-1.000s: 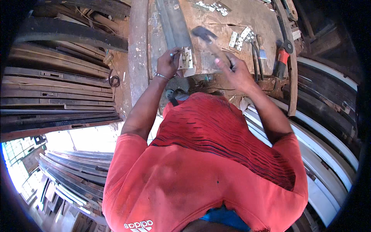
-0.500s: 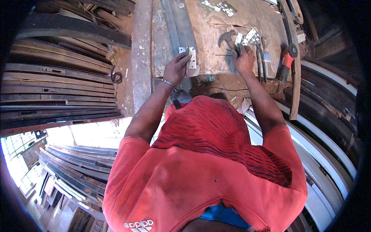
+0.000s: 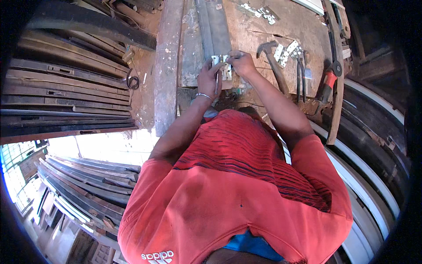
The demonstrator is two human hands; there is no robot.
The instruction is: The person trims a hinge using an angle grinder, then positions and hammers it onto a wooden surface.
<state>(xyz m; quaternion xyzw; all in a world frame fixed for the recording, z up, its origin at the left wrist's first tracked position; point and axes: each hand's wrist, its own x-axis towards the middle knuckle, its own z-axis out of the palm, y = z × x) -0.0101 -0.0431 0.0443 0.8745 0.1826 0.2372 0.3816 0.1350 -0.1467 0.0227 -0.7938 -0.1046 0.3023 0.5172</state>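
At the near edge of the wooden workbench (image 3: 246, 26), close to its near left corner, I see the left hand (image 3: 209, 80) with its fingers bent against a metal butt hinge (image 3: 227, 71). That hinge lies at the near end of a long grey timber (image 3: 215, 26). I have the right hand (image 3: 242, 64) just beside it, fingertips drawn together over the hinge's right leaf; I cannot tell what they pinch. Farther right I find a claw hammer (image 3: 277, 68), clustered pale hinges (image 3: 288, 52), dark pincers (image 3: 300, 61) and, by the right edge, a red angle grinder (image 3: 329, 80).
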